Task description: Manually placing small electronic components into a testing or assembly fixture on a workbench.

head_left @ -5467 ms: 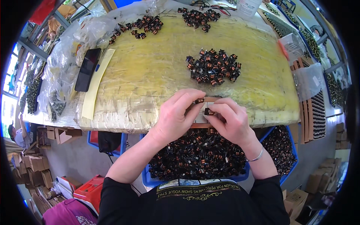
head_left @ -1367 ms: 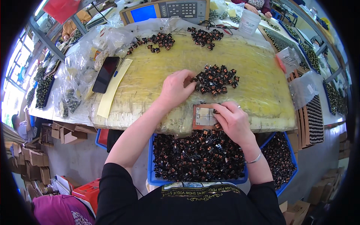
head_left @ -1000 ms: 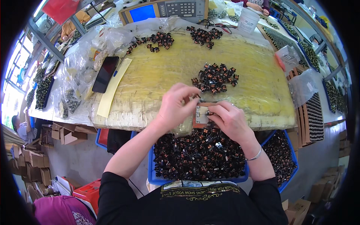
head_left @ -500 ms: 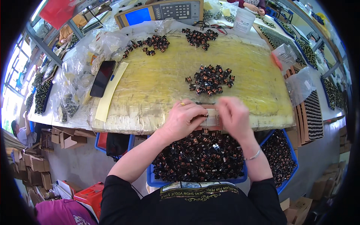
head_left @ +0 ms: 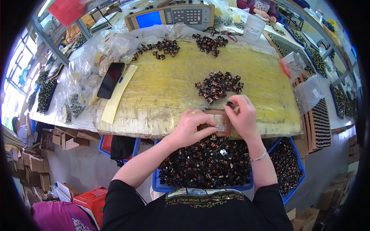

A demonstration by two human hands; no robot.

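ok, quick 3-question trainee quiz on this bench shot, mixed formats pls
1. True or false: the phone lies on the left side of the table.
2. The blue bin below the table edge holds: A) coils B) screws C) cloth
3. What small thing do both hands work at?

Key:
1. True.
2. A.
3. The fixture at the table's near edge; left hand rests on it, right hand pinches a coil above it.
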